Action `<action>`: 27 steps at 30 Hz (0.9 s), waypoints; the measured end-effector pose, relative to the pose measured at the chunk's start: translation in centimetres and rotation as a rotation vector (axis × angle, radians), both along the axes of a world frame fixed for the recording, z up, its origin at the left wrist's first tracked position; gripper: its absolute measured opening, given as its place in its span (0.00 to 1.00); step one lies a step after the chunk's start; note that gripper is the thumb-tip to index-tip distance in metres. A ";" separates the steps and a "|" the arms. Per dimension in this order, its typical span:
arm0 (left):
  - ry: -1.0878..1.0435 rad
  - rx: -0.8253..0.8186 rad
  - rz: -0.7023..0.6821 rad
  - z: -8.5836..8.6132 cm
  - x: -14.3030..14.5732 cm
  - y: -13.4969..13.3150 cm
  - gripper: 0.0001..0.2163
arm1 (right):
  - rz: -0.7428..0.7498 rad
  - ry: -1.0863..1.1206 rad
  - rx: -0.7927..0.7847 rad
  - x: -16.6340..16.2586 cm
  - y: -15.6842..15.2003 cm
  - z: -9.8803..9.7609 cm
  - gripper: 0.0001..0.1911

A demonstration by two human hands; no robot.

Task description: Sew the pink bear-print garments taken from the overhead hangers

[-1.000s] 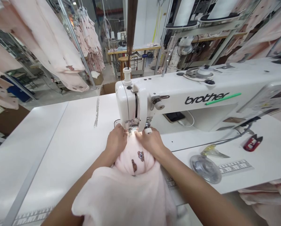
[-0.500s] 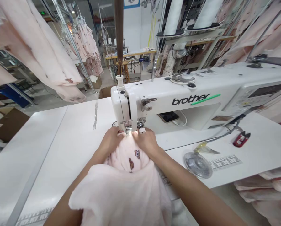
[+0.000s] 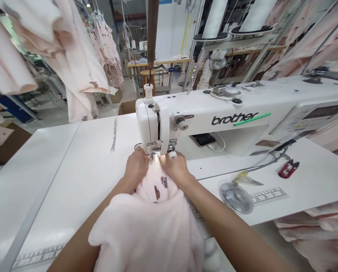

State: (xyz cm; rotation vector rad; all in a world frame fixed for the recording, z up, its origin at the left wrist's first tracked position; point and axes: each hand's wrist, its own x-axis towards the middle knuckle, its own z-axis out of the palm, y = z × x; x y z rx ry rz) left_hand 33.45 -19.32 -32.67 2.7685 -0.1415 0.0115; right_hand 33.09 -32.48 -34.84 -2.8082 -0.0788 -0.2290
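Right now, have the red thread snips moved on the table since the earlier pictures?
No, the red thread snips keep their place beside the tabletop ruler.

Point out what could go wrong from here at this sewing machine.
The left hand and right hand sit tight beside the presser foot, so a fingertip might stray under the needle. The bunched pale pink fabric hanging off the table edge could also drag and pull the seam crooked.

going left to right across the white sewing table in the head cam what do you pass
silver tape strip, left hand, right hand, clear plastic disc, printed measuring scale, red thread snips
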 end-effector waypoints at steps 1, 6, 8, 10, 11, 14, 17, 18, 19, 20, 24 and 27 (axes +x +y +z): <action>-0.002 0.006 -0.001 0.0 0.0 0.0 0.10 | -0.009 0.000 0.001 0.0 0.0 0.0 0.10; -0.010 0.026 0.009 0.1 -0.3 -0.1 0.11 | -0.014 -0.015 0.009 0.1 0.1 -0.1 0.09; -0.010 0.027 0.012 0.1 -0.3 0.0 0.11 | -0.015 -0.025 0.013 0.0 0.1 -0.1 0.09; -0.011 0.022 0.010 0.1 -0.3 0.1 0.11 | -0.025 -0.034 0.017 0.0 0.1 -0.1 0.09; -0.012 0.018 0.009 0.0 -0.2 0.1 0.11 | -0.028 -0.037 0.018 0.0 0.2 -0.1 0.09; -0.015 0.003 0.006 0.0 -0.2 0.2 0.11 | -0.030 -0.045 0.022 0.1 0.2 -0.1 0.09; -0.015 -0.008 0.013 -0.1 -0.1 0.3 0.10 | -0.033 -0.047 0.029 0.2 0.2 -0.1 0.09; -0.015 -0.013 0.017 -0.1 -0.1 0.3 0.10 | -0.033 -0.046 0.032 0.2 0.2 -0.1 0.09; -0.015 -0.019 0.019 -0.1 -0.1 0.3 0.10 | -0.031 -0.044 0.035 0.2 0.1 -0.1 0.10; -0.015 -0.027 0.020 -0.1 -0.1 0.3 0.10 | -0.029 -0.043 0.039 0.2 0.1 -0.2 0.09; -0.016 -0.068 0.024 -0.1 -0.1 0.3 0.10 | -0.029 -0.038 0.069 0.3 0.3 -0.3 0.10; -0.015 -0.121 0.009 0.1 0.1 0.5 0.10 | -0.022 -0.039 0.110 0.3 0.2 -0.2 0.10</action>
